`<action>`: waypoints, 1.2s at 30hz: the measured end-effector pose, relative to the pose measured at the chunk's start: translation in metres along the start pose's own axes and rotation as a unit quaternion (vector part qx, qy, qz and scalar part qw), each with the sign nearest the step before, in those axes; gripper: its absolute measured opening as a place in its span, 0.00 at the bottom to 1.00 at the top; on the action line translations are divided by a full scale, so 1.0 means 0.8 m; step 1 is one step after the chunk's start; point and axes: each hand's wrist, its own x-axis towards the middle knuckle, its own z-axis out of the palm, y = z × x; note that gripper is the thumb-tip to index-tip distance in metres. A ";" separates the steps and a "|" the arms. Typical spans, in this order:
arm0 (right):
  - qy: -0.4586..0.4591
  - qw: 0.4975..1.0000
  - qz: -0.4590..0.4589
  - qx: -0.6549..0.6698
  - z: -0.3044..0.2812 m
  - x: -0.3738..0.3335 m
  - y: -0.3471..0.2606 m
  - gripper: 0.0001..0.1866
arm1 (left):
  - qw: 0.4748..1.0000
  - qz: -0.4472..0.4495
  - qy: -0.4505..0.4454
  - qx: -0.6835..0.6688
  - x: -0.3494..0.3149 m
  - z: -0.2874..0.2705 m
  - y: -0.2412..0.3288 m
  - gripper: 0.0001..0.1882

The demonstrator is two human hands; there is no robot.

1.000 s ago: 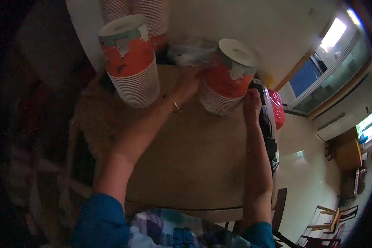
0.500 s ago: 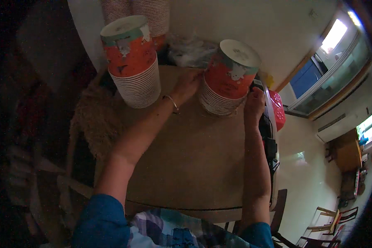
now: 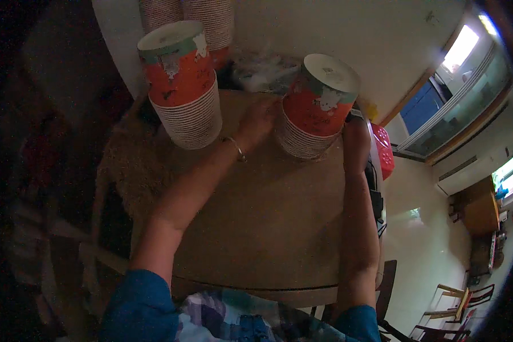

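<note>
A nested stack of paper tubs (image 3: pixel 313 119), upside down with orange and green printing, stands on the brown table (image 3: pixel 262 228) between my hands. My left hand (image 3: pixel 260 118), with a bangle at the wrist, is against or close to its left side; its fingertips are dim and partly hidden behind the stack. On the other side my right hand (image 3: pixel 357 134) is at the table's right edge, knuckles up, by dark items there. Its fingers are out of sight. A taller stack of the same tubs (image 3: pixel 182 85) stands to the left of my left hand.
More tub stacks (image 3: pixel 211 25) rise at the back left. Clear plastic wrapping (image 3: pixel 265 71) lies by the wall. Along the right edge are a red plastic basket (image 3: pixel 383 149) and black cords (image 3: pixel 376 199). A shaggy brown cover (image 3: pixel 131 159) hangs at left; chairs (image 3: pixel 456 302) stand far right.
My right hand has shifted slightly right and away from the stack, turning so its fingers no longer show. My left hand and both front stacks have hardly moved.
</note>
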 end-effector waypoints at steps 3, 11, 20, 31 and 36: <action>0.005 0.999 -0.029 -0.027 -0.009 0.009 0.006 0.05 | 0.998 0.005 0.053 0.021 -0.008 0.012 -0.003 0.16; -0.108 0.991 0.061 -0.052 -0.022 0.035 -0.011 0.12 | 0.936 0.189 -0.056 0.292 -0.080 0.057 0.038 0.21; -0.228 0.949 0.126 0.180 -0.045 0.035 -0.049 0.14 | 0.961 0.063 -0.204 0.178 -0.088 0.177 -0.024 0.27; -0.282 0.928 0.142 0.196 -0.044 0.058 -0.007 0.13 | 0.975 0.006 -0.209 -0.079 -0.081 0.234 -0.066 0.24; -0.286 0.933 0.154 0.156 -0.040 0.066 0.000 0.13 | 0.981 0.044 -0.181 -0.061 -0.076 0.227 -0.052 0.21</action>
